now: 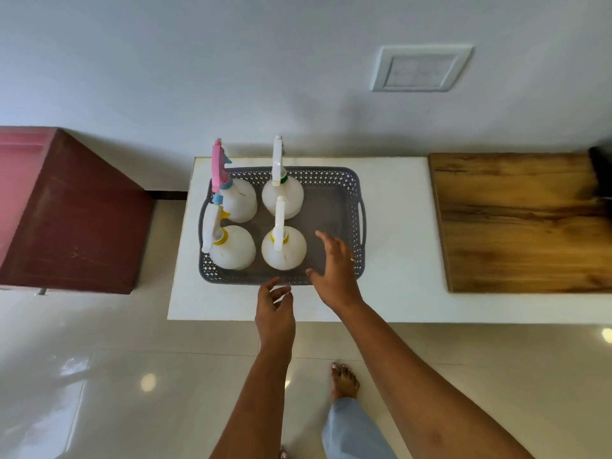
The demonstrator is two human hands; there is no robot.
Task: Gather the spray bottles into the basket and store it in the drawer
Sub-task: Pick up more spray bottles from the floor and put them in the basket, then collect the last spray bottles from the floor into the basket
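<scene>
Reaching both hands [336, 270] over basket [351, 190]

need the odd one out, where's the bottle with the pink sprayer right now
In the head view the pink-topped spray bottle stands in the far-left corner of the grey basket, behind the yellow-collared bottle and left of the green-collared bottle.

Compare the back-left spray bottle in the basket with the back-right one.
The back-left spray bottle has a pink trigger head with a blue collar; the back-right spray bottle has a white head with a green collar. The back-left one stands against the grey basket's left wall; the back-right one stands nearer the middle. Both are upright, with round white bodies.
</scene>
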